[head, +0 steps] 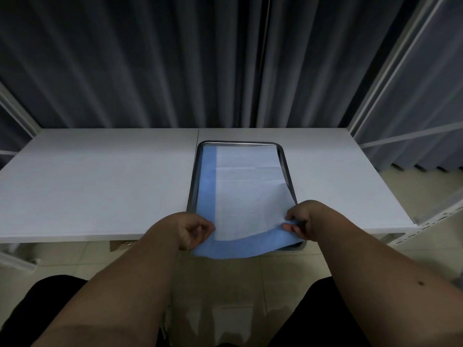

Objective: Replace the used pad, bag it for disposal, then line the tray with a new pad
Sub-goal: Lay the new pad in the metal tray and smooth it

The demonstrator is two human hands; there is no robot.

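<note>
You faced a flat white rectangular table [100, 186] with a thin dark seam [197, 146] running front to back near its middle. Behind it hung dark grey pleated curtains [155, 61] across the whole back wall. White metal shelving posts [390, 71] rose at your right, another white frame [15, 108] at your left. Below lay glossy pale beige floor tiles [225, 296], dimly lit.

A metal tray [284, 161] lies on the white table [100, 186], its near end over the table's front edge. In it lies a pad [248, 191], white with blue borders. The left hand [191, 230] pinches the near left corner of the pad, and the right hand [304, 219] pinches the near right corner. The near blue edge is raised and hangs over the tray's rim. Dark curtains [175, 61] hang behind the table.
</note>
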